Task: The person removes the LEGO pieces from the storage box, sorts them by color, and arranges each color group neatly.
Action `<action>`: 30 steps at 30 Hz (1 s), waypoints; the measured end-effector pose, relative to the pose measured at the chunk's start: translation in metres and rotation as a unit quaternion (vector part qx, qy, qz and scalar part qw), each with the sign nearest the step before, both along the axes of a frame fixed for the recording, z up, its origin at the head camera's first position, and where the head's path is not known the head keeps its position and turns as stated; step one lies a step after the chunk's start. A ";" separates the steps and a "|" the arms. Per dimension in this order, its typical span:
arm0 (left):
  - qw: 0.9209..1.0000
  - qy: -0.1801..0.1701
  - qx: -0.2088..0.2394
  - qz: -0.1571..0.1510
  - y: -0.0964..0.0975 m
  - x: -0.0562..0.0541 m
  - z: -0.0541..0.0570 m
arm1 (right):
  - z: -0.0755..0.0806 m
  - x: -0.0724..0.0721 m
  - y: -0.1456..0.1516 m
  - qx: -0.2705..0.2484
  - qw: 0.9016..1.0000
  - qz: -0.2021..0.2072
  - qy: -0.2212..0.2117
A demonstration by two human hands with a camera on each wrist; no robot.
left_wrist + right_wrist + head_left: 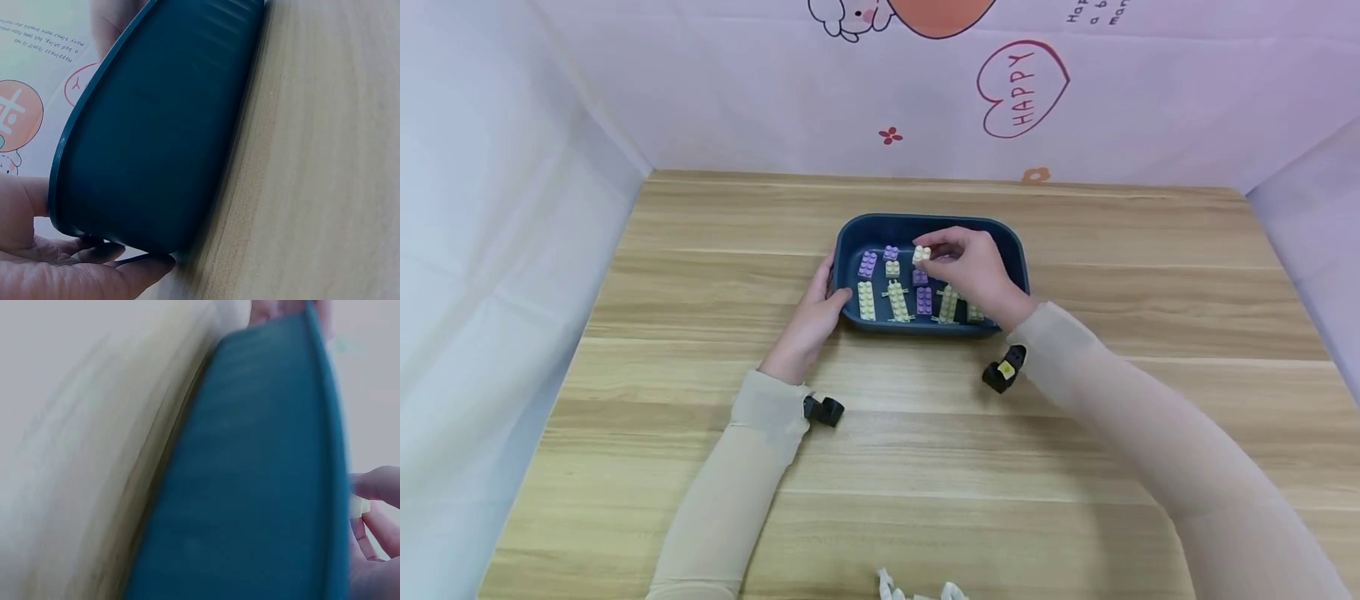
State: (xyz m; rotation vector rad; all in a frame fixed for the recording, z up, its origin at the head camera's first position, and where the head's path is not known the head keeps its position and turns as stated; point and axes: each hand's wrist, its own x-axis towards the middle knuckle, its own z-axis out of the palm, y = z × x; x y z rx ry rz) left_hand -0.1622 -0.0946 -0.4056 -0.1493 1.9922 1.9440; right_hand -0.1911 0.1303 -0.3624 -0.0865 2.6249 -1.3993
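My left hand (815, 312) grips the left end of a dark blue tray (917, 331), its thumb at the rim and its fingers along the outer wall. In the left wrist view, those fingertips (150, 265) reach the tray's lower edge. Over the middle of the tray, my right hand (976, 268) pinches a cream toy building brick (922, 254) between thumb and fingers. Inside lie purple bricks (867, 264) and pale yellow bricks (867, 300) in loose rows. Some pale yellow pieces (898, 302) have thin bars sticking out sideways. The right hand hides part of the tray's right half.
The tray sits on a wood-grain table (895, 467). A white printed cloth (760, 92) hangs behind it, with more cloth at both sides. White strings (917, 590) show at the table's near edge. Small black cameras (823, 411) are strapped at both wrists.
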 end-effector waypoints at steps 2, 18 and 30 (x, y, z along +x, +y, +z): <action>1.000 0.001 0.002 0.001 -0.001 0.000 -0.001 | 0.004 0.008 -0.002 -0.012 1.000 0.000 0.002; 1.000 0.001 0.010 0.009 -0.001 -0.003 -0.001 | 0.007 0.059 -0.019 -0.111 0.993 0.035 0.020; 0.999 -0.001 0.032 0.022 -0.009 -0.001 0.005 | -0.013 0.094 -0.043 -0.153 0.983 0.092 0.042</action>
